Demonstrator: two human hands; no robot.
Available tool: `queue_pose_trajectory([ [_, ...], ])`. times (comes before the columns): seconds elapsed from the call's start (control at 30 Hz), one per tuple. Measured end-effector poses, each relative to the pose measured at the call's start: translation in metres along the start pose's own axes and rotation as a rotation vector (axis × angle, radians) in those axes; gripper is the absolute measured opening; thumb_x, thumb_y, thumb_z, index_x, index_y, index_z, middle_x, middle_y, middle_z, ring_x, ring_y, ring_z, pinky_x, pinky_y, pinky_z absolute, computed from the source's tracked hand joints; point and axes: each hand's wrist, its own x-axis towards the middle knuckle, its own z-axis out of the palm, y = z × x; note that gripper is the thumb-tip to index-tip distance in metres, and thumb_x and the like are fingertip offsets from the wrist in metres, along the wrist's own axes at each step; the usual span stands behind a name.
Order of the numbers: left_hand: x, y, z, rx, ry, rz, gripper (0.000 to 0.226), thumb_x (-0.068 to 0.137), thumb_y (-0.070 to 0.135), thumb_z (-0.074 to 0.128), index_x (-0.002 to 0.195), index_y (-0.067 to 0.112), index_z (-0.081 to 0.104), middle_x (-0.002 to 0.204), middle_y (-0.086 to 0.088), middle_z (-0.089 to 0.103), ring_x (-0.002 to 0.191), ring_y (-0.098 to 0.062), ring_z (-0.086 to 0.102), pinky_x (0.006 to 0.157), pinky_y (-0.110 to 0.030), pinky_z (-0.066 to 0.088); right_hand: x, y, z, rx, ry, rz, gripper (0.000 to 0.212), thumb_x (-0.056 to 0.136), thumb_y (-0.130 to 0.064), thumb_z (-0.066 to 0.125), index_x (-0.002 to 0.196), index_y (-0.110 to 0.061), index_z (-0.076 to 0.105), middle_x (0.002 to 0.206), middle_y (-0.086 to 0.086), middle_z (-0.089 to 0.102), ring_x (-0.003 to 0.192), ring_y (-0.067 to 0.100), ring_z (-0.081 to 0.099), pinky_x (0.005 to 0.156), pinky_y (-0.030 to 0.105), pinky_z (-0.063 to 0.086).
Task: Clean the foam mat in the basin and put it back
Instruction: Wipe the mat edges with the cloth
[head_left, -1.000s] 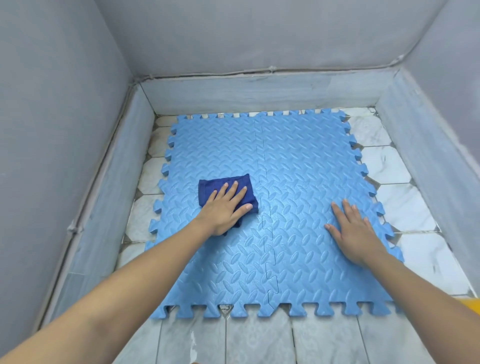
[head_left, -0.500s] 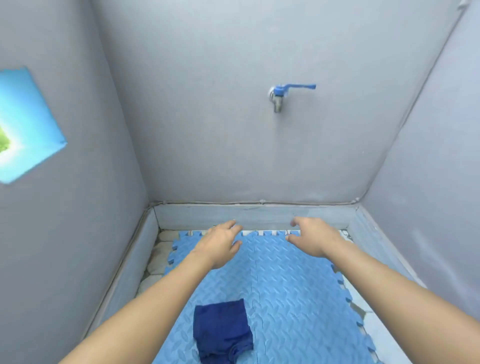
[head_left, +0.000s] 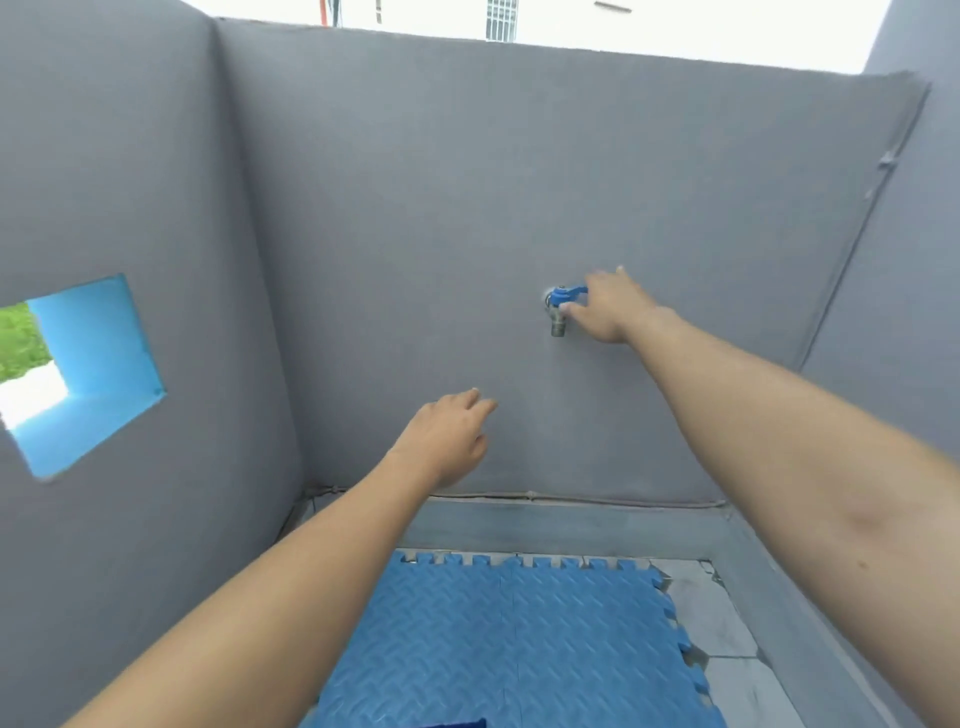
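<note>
Right hand (head_left: 610, 309): raised to wall tap (head_left: 559, 312), fingers closed around its blue lever.
Left hand (head_left: 449, 436): held empty in air, fingers loosely spread.
Foam mat (head_left: 514, 644): laid flat on basin floor (head_left: 711, 618).

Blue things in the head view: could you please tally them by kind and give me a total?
Blue interlocking foam mat on the basin floor: 1
Blue lever handle of the wall tap, at the right hand: 1
Dark blue cloth, a sliver at the bottom edge: 1
Blue-painted square wall opening: 1
Total: 4
</note>
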Motion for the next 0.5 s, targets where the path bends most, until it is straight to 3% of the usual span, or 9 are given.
queue_pose_trajectory([
  [0.1, 0.002, -0.006, 0.008, 0.040, -0.038, 0.020, 0.051, 0.098, 0.026, 0.041, 0.147, 0.016, 0.030, 0.155, -0.011, 0.027, 0.136, -0.029, 0.037, 0.109, -0.041, 0.033, 0.008, 0.003, 0.029, 0.001, 0.117, 0.009, 0.071, 0.094, -0.059, 0.041, 0.144, -0.009, 0.037, 0.151, 0.012, 0.037, 0.147, 0.029, 0.019, 0.119, 0.052, 0.013],
  [0.17, 0.001, -0.012, 0.015, 0.058, -0.064, 0.022, 0.052, 0.099, 0.027, 0.040, 0.148, 0.017, 0.028, 0.157, -0.011, 0.023, 0.138, -0.029, 0.034, 0.111, -0.041, 0.031, 0.010, 0.002, 0.036, -0.042, 0.216, 0.004, 0.072, 0.093, -0.063, 0.038, 0.140, -0.009, 0.040, 0.144, 0.013, 0.042, 0.139, 0.031, 0.031, 0.116, 0.053, 0.017],
  [0.27, 0.002, -0.022, 0.028, 0.069, -0.089, -0.001, 0.052, 0.099, 0.028, 0.039, 0.148, 0.018, 0.027, 0.158, -0.011, 0.023, 0.138, -0.029, 0.034, 0.111, -0.041, 0.031, 0.015, -0.004, 0.034, -0.074, 0.208, 0.033, 0.074, 0.092, -0.066, 0.037, 0.136, -0.007, 0.041, 0.140, 0.015, 0.044, 0.133, 0.032, 0.035, 0.105, 0.050, 0.031],
  [0.5, 0.012, -0.031, 0.044, 0.066, -0.128, -0.060, 0.052, 0.099, 0.029, 0.039, 0.149, 0.017, 0.026, 0.157, -0.011, 0.023, 0.138, -0.030, 0.034, 0.111, -0.042, 0.032, 0.024, -0.004, 0.033, -0.122, 0.213, 0.028, 0.074, 0.091, -0.068, 0.036, 0.132, -0.007, 0.044, 0.137, 0.017, 0.047, 0.130, 0.033, 0.036, 0.098, 0.047, 0.035],
])
